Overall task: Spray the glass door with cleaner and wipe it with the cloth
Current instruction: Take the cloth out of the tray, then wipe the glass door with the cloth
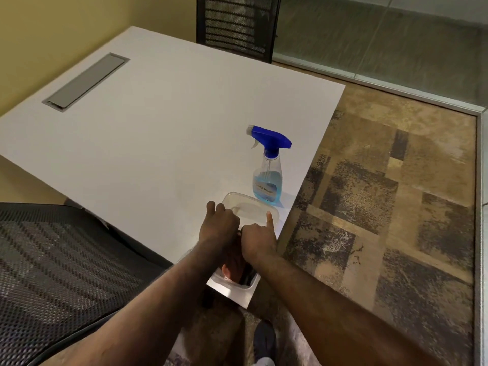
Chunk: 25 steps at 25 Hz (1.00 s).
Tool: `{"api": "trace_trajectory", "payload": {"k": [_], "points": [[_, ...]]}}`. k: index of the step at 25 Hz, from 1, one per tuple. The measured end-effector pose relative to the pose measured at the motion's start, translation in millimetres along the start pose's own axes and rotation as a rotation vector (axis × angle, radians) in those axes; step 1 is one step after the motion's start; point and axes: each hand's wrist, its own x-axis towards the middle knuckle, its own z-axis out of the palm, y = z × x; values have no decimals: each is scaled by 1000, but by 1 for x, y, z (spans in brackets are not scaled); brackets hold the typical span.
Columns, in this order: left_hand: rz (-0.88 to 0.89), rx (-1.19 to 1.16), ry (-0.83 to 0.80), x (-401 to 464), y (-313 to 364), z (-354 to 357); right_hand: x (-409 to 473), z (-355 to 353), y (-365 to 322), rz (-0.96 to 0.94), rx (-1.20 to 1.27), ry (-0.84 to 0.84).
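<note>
A clear spray bottle (268, 178) with a blue trigger head and blue liquid stands upright near the right edge of the white table (148, 133). Just in front of it is a clear plastic container (239, 285) at the table's near corner. Its see-through lid (250, 206) is held at the near edge by both hands. My left hand (219, 224) curls its fingers over the lid's left side. My right hand (257, 240) grips the right side with one finger stretched along the rim. Something dark and reddish lies in the container, mostly hidden by my wrists. A glass panel (383, 38) runs along the far right.
A black mesh chair (52, 265) is at my near left and another (237, 25) stands behind the table. A grey cable flap (84, 81) is set into the tabletop. Patterned brown carpet (383, 207) covers the floor to the right, bordered by a metal track (479, 207).
</note>
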Motion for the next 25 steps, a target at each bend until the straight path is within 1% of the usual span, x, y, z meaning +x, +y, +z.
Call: {"api": "trace_trajectory", "payload": {"k": [6,9,11,14,17,20,22,25], "points": [[-63,-19,40,-33,-8,-35,-28,-35,2,30,186,56],[-105,-41,146,-58,-17,-47,-47,-48,3,42,275,110],[-126,-56,241,-76,-21,-55,-66,-59,-1,47,314,217],[-147,-87,423,-102,-23,-69,-99,-76,4,57,312,489],[-73,-43,684,-132,-15,-93,-142,-107,23,18,116,743],[34,-19,904,-160,10,-138,-200,-147,51,57,30,901],[151,-84,1001,-173,39,-174,-243,-170,72,95,-29,963],[319,-200,1051,-184,88,-226,-310,-203,108,153,-64,1077]]}}
